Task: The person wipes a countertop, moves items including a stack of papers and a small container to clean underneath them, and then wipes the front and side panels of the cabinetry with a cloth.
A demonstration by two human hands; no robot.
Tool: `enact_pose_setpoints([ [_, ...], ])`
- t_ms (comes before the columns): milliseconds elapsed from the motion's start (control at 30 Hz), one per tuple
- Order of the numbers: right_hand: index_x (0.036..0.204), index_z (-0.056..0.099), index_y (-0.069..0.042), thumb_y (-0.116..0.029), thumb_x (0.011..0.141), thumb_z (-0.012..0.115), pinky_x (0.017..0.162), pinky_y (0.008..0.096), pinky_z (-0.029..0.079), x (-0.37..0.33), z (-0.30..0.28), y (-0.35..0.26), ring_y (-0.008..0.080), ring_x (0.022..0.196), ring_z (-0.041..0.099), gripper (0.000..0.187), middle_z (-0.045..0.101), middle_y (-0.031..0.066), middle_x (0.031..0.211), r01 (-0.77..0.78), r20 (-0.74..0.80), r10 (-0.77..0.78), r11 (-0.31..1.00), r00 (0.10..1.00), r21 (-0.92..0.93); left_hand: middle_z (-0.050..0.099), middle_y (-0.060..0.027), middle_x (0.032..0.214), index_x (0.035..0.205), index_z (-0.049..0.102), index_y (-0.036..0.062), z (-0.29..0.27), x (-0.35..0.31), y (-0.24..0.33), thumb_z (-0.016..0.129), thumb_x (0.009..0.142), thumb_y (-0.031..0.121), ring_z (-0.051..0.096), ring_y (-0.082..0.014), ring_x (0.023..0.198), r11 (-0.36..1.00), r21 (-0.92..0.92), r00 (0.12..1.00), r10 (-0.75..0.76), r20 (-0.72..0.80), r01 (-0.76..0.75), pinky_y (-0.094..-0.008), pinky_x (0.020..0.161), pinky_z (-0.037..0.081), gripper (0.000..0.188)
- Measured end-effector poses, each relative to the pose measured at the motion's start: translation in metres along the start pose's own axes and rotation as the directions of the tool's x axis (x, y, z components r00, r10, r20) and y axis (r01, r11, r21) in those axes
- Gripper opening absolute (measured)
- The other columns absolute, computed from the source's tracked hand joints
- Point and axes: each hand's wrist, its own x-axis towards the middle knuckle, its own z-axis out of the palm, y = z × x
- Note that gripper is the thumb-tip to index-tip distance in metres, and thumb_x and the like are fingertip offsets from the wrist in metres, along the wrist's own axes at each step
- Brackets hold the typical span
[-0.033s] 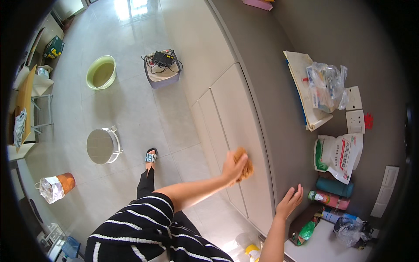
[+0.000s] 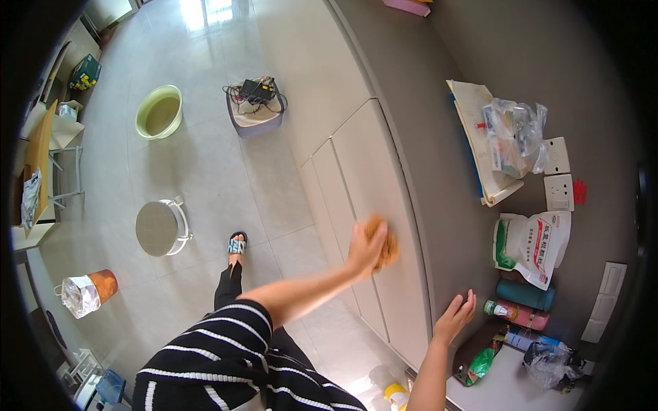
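Observation:
My left hand (image 2: pixel 365 250) is closed around an orange-brown cloth (image 2: pixel 388 250). The cloth is pressed against the pale drawer front (image 2: pixel 363 154) of a long low cabinet; part of it is hidden by my fingers. On the grey cabinet top (image 2: pixel 404 103), close to its front edge, my right hand (image 2: pixel 454 318) rests with its fingers stretched out, holding nothing. To the right of that hand lie a bottle with a green-and-white cap (image 2: pixel 497 308) and a teal cylinder (image 2: pixel 526 294).
A white pouch (image 2: pixel 534 243) and a plastic-wrapped bundle on papers (image 2: pixel 514 137) lie along the wall by the sockets (image 2: pixel 558 192). On the tiled floor stand a round stool (image 2: pixel 159 228), a green basin of murky water (image 2: pixel 177 109) and a fabric bin topped with cables (image 2: pixel 257 123).
My left hand and the cloth have shifted slightly up the picture along the drawer front. My right hand stays in place.

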Motion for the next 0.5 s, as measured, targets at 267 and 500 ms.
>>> enact_pose_setpoints([
  [267, 0.133, 0.049, 0.0, -0.034, 0.101, 0.045, 0.109, 0.0475, 0.028, 0.003, -0.003, -0.006, 0.0362, 0.131, 0.038, 0.046, 0.044, 0.022, 0.14, 0.055, 0.031, -0.054, 0.998, 0.998, -0.044, 0.052, -0.0113, 0.101, 0.104, 0.05, 0.0033, -0.006, 0.13, 0.146, 0.049, 0.092, 0.051, 0.056, -0.022, 0.09, 0.937, -0.23, 0.899, 0.153, -0.411, -0.264, -0.0367, 0.07, 0.049, 0.049],
  [500, 0.134, 0.047, 0.0, -0.035, 0.102, 0.039, 0.11, 0.0462, 0.027, 0.0, 0.0, 0.001, 0.0355, 0.133, 0.037, 0.048, 0.043, 0.0215, 0.141, 0.058, 0.054, -0.057, 0.998, 0.997, -0.019, 0.044, -0.0188, 0.13, 0.129, 0.046, 0.0006, 0.053, -0.074, -0.091, 0.051, 0.095, 0.046, 0.045, -0.029, 0.125, 0.922, -0.132, 0.892, -0.387, -0.232, 0.365, -0.0436, 0.097, 0.042, 0.057],
])
